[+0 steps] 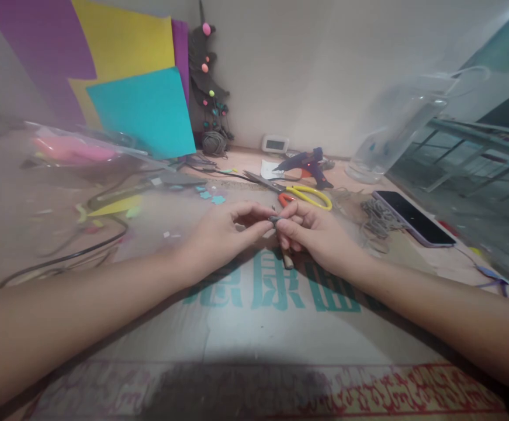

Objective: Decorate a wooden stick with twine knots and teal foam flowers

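Observation:
Over the middle of the board, my left hand (248, 221) and my right hand (304, 225) meet at the fingertips. Between their thumbs and forefingers is a small dark grey piece (274, 220), too small to name exactly. A thin brown stick (287, 260) passes through the curled fingers of my right hand, its lower end showing below them. Both hands are closed in a pinch. Just beyond them lie scissors (309, 196) with yellow and orange handles, blades pointing left.
A glue gun (302, 164) with a red light rests behind the scissors. Right of the hands are grey cord (381, 216) and a phone (414, 218). A clear plastic container (394, 134) stands behind. At left are blue flower cutouts (218, 200), a black cable (74, 252) and coloured sheets (144, 114).

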The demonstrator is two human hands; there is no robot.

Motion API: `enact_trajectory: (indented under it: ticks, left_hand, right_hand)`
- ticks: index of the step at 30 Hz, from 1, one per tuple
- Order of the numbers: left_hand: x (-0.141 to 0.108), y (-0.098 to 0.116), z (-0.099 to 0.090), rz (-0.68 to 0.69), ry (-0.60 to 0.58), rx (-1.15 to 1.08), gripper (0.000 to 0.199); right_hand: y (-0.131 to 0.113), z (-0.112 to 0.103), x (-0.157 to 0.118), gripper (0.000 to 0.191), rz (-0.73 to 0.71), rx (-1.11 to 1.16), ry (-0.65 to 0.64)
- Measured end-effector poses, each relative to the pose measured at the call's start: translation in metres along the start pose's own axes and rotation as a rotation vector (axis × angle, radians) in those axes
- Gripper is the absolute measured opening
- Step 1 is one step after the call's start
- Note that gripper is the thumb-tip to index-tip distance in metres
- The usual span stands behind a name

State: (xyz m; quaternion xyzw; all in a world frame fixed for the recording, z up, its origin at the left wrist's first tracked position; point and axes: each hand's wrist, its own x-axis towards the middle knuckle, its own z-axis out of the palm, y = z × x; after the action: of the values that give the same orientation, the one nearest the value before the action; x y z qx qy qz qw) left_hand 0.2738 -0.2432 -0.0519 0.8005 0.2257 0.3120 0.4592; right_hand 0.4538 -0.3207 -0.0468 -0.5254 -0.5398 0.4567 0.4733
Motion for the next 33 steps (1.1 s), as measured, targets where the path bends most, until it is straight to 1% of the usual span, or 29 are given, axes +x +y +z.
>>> enact_trajectory:
  ticks: [5, 10, 15, 19, 25, 29, 33]
  left_hand:
    - [0.0001, 0.0009, -0.0015, 0.038, 0.019, 0.049, 0.020]
    - [-0.0009, -0.0015, -0.0018, -0.020, -0.022, -0.030, 0.025]
    - [0.0003, -0.0005, -0.0008, -0.063, 0.012, -0.025, 0.021]
    - [0.0014, -0.0009, 0.0002, -0.084, 0.010, -0.044, 0.018]
    - [0.0017, -0.0003, 0.0002, -0.053, 0.057, -0.023, 0.016]
    - [0.0021, 0.0021, 0.0006, -0.057, 0.058, -0.025, 0.018]
    - [0.0012, 0.0019, 0.0005, -0.044, 0.042, -0.010, 0.018]
  right_hand:
    - [-0.0009, 0.0004, 0.0010, 0.039, 0.000, 0.007, 0.012]
    - [-0.0014, 0.0009, 0.0004, 0.035, 0.026, 0.013, 0.011]
    - [-0.0013, 0.0003, 0.0001, 0.026, 0.025, -0.022, 0.021]
    - [-0.0017, 0.0000, 0.0001, 0.026, 0.024, -0.029, 0.013]
    - [-0.0011, -0.0012, 0.0003, 0.035, -0.059, -0.007, -0.007]
    - [0.0005, -0.0004, 0.0002, 0.032, -0.009, -0.002, -0.028]
    - [0.0009, 0.0011, 0.0000, 0.028, -0.013, -0.029, -0.037]
